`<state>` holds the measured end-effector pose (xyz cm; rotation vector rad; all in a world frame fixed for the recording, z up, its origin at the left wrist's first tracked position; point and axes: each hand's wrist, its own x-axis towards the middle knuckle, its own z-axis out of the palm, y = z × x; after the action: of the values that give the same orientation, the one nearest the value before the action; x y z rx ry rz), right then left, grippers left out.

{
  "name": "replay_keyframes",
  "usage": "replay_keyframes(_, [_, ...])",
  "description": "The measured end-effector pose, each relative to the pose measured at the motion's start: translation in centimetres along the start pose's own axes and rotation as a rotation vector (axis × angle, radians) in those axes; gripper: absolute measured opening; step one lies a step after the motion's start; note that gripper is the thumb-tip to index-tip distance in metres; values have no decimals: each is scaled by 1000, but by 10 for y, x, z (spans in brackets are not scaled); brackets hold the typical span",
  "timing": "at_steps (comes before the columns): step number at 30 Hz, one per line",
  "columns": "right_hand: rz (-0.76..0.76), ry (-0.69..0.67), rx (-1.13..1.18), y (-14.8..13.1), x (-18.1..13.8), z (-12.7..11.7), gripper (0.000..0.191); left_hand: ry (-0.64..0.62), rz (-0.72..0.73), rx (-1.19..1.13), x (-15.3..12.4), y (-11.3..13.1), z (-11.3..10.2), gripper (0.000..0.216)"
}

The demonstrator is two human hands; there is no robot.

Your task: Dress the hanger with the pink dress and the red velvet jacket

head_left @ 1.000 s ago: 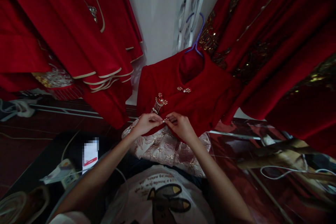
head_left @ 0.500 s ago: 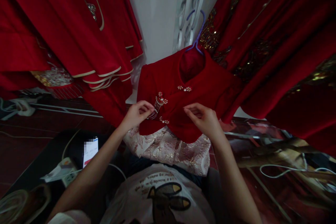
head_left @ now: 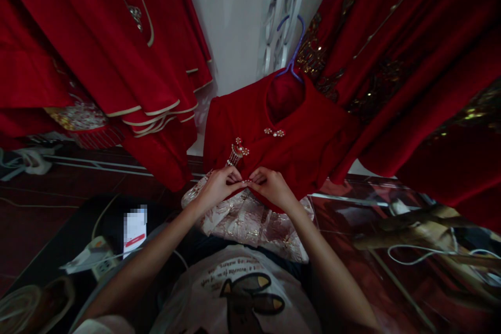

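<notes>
A red velvet top (head_left: 305, 141) hangs in front of me on a purple hanger (head_left: 291, 47). It has a pearl clasp (head_left: 274, 133) near the collar and a beaded tassel brooch (head_left: 237, 152) lower left. My left hand (head_left: 217, 188) and my right hand (head_left: 272, 188) meet at the top's lower front, fingers pinched together on a small pearl button at the fabric edge. A pale brocade skirt (head_left: 250, 222) hangs below the red top.
Red embroidered garments hang on the left (head_left: 97, 52) and right (head_left: 410, 62). A white wall (head_left: 235, 21) lies behind. A power strip (head_left: 97, 261) and cables lie on the dark floor at left. A glossy dark surface (head_left: 391, 250) with a white cable is at right.
Half a second ago my hands were apart on the top's front. They have come back together at the lower pearl button, pinching the fabric edge.
</notes>
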<state>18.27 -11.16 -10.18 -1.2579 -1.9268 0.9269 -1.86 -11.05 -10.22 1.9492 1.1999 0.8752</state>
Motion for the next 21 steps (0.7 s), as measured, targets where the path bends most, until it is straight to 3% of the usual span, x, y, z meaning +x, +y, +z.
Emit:
replay_keyframes(9, [-4,2,20,1,1,0,15,42,40,65,0,3,2,23])
replay_keyframes(12, [-19,-63,51,-2,-1,-14,15,149,108,145,11,8,-13,26])
replay_keyframes(15, [-59,-173,73,-10,-7,-33,17,231,292,394,29,20,-36,27])
replay_keyframes(18, [-64,-207,88,-19,-13,-48,17,179,435,651,49,30,-56,33])
replay_keyframes(21, [-52,-199,91,-24,-16,-56,17,78,528,752,65,36,-67,31])
